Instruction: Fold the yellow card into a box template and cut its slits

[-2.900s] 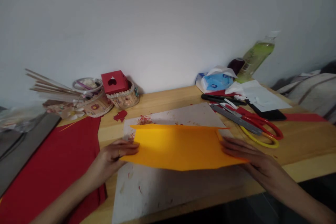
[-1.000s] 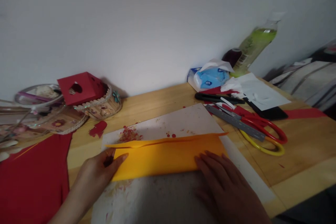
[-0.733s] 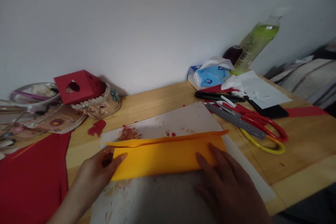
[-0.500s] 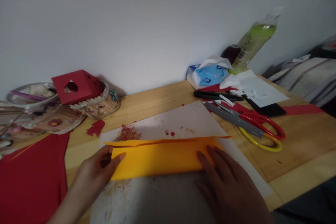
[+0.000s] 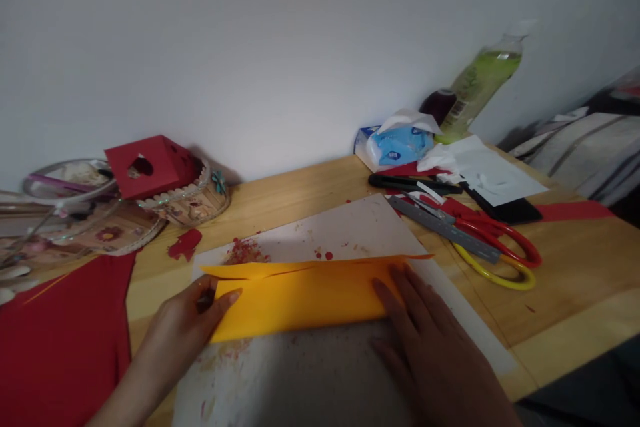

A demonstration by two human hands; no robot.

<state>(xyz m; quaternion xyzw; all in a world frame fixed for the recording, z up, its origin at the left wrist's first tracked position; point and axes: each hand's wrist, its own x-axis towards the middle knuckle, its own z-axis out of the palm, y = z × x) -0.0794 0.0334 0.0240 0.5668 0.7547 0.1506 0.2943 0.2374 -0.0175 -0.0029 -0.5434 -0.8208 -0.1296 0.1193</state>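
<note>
A sheet of orange-yellow paper [image 5: 305, 300], folded into a long strip, lies across a grey board [image 5: 395, 220]. Its far edges stand slightly apart along the top. My left hand [image 5: 195, 320] pinches the left end, thumb on top and fingers behind or under it. My right hand [image 5: 430, 340] lies with stretched fingers on the right end, the fingertips near the far edge. Red and tan paper bits [image 5: 247, 251] are scattered on the board beyond the strip.
Scissors with red handles [image 5: 500, 233] and yellow-handled ones [image 5: 495, 273] lie right of the board. Behind them are a tissue pack [image 5: 400, 145], a green drink bottle [image 5: 483, 83] and a black phone [image 5: 520, 211]. Left are red paper [image 5: 60, 340], a red paper box [image 5: 150, 167] and decorated baskets [image 5: 195, 203].
The right fingers have slid slightly toward the far edge of the folded paper, and its upper right edge sits closer to the fold. The left hand keeps its pinch.
</note>
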